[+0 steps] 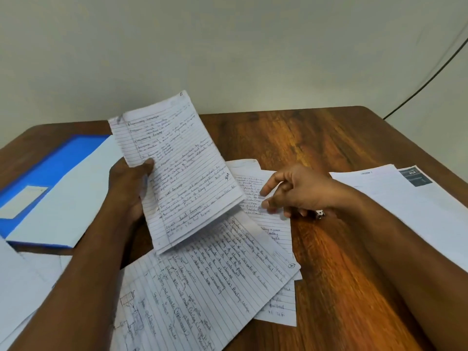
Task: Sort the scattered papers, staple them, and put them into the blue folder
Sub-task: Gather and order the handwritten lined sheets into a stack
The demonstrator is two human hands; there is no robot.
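My left hand [130, 188] grips a small stack of lined handwritten sheets [182, 171] by its left edge, holding it tilted up above the table. My right hand [296, 191] hovers just right of that stack, fingers loosely spread, over more handwritten sheets [266, 224] lying flat. A larger lined page with a diagram [192, 300] lies at the near edge under the held stack. The blue folder [50, 171] lies at the left with a pale sheet [73, 198] across it. A small dark and white object [319, 213] shows under my right hand; I cannot tell what it is.
Printed white pages [400, 198] lie at the right of the wooden table [316, 138]. More white paper [22, 279] sits at the near left corner. A dark cable [430, 79] runs down the wall at the back right.
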